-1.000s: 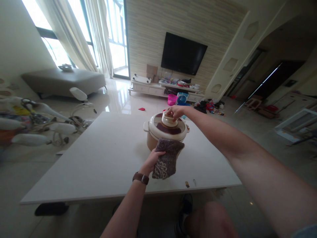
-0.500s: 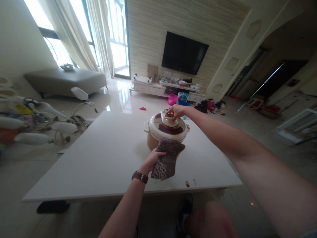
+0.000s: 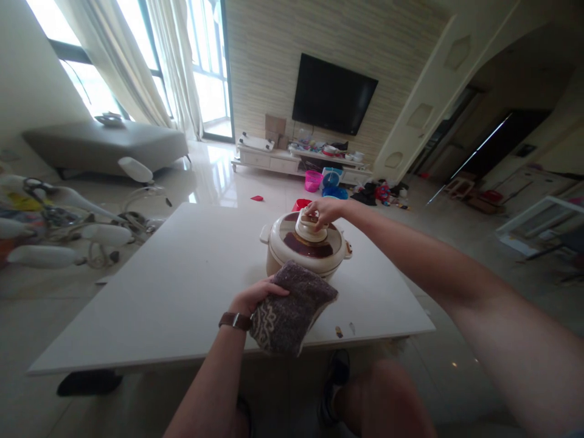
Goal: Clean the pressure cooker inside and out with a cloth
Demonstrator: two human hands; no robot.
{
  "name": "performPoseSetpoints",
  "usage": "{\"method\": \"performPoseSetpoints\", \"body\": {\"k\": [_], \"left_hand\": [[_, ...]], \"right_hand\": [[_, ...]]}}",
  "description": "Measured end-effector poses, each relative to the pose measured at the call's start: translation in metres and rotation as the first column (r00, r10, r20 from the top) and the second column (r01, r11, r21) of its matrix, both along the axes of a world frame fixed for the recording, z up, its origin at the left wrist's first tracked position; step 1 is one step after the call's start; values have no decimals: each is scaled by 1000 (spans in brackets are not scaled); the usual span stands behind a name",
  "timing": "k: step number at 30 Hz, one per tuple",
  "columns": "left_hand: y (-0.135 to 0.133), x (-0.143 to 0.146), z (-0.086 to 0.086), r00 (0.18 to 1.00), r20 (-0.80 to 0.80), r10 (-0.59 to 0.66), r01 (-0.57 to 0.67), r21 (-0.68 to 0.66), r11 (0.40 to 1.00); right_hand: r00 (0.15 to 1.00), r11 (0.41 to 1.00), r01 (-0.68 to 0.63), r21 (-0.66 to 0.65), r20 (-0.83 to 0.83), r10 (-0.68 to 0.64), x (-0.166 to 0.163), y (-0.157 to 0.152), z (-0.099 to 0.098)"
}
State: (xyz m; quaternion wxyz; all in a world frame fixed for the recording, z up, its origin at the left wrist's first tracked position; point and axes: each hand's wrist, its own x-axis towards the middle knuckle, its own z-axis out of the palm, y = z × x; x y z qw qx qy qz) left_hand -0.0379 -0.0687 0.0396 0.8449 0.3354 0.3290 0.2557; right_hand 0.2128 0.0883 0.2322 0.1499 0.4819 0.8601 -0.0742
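A cream cooking pot with side handles stands on the white table, its lid of see-through panel and cream rim seated on top. My right hand reaches over from the right, fingers closed around the lid's cream knob. In front of the pot, my left hand grips a dark brown cloth with a pale pattern at one corner. The cloth is folded and hangs near the table's front edge, hiding the lower front of the pot.
The white table carries two small items near its front edge. Behind the pot shows a red container. Farther off are a pink basket, a low TV cabinet, and a lamp-like fixture at left.
My left hand has brought the cloth down and left, toward me, and the cloth has tilted. My right hand stays on the lid knob. The view has shifted slightly.
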Motion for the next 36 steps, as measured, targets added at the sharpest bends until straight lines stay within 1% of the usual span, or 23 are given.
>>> {"method": "performPoseSetpoints", "body": {"k": [3, 6, 7, 9, 10, 11, 12, 13, 14, 15, 16, 17, 19, 20, 21, 22, 24, 25, 27, 30, 32, 34, 36], "left_hand": [[-3, 3, 1, 999, 50, 17, -16, -15, 1000], [-3, 7, -1, 997, 77, 27, -26, -15, 1000], [-3, 8, -2, 996, 83, 29, -28, -12, 1000], [-4, 10, -3, 996, 90, 27, -27, 2, 1000], [-5, 11, -4, 996, 92, 23, -24, 10, 1000], [-6, 13, -4, 996, 93, 17, -18, 17, 1000], [-7, 14, -4, 995, 95, 7, -9, 21, 1000], [-9, 17, -4, 995, 100, 0, -2, 23, 1000], [-11, 20, -3, 994, 109, 0, -2, 21, 1000], [-13, 24, -2, 993, 118, 6, -8, 16, 1000], [-16, 29, -1, 992, 124, 18, -19, 11, 1000], [-19, 34, 0, 991, 127, 32, -33, 7, 999], [-27, 45, 4, 991, 124, 48, -50, 10, 999], [-32, 51, 6, 992, 121, 42, -44, 18, 999], [-37, 57, 8, 992, 119, 30, -33, 26, 999], [-42, 62, 10, 993, 120, 20, -24, 31, 999], [-53, 72, 13, 992, 123, 25, -28, 26, 999], [-58, 76, 14, 992, 121, 39, -42, 21, 999], [-68, 83, 14, 992, 107, 60, -62, 21, 998], [-78, 93, 9, 996, 83, 26, -30, 47, 998], [-81, 99, 5, 996, 82, -16, 10, 70, 998], [-80, 101, 1, 994, 97, -55, 44, 116, 992], [-76, 101, 0, 988, 123, -92, 67, 190, 979]], "right_hand": [[999, 999, -33, 22, -8, 33, -3, -8, -2], [996, 998, -52, 35, -69, 54, -4, -18, -4], [991, 997, -52, 57, -122, 59, -3, -24, -6], [943, 991, -8, 137, -329, 53, 1, -44, -13], [869, 981, 50, 188, -492, 50, 4, -59, -19], [741, 968, 144, 207, -670, 33, 9, -76, -27], [571, 953, 251, 168, -821, -6, 14, -97, -38], [377, 932, 356, 76, -924, -69, 19, -120, -51], [165, 907, 415, -66, -975, -147, 23, -145, -67], [-20, 891, 391, -231, -970, -243, 28, -170, -84], [-165, 874, 307, -377, -925, -342, 31, -195, -102], [-263, 847, 201, -492, -860, -437, 33, -219, -121], [-392, 774, 22, -633, -718, -576, 34, -261, -154], [-449, 747, -21, -665, -661, -601, 34, -277, -168], [-520, 724, -17, -690, -612, -596, 33, -291, -179], [-576, 666, -37, -745, -529, -623, 34, -303, -187], [-651, 551, -96, -829, -367, -665, 36, -319, -198], [-660, 495, -133, -859, -296, -690, 39, -325, -201], [-642, 400, -180, -899, -201, -740, 45, -336, -204], [-622, 274, -155, -949, -122, -773, 49, -346, -205], [-647, 239, -133, -962, -98, -756, 48, -350, -203], [-676, 234, -132, -963, -85, -732, 47, -351, -198], [-714, 247, -109, -963, -97, -694, 51, -349, -189]]}}
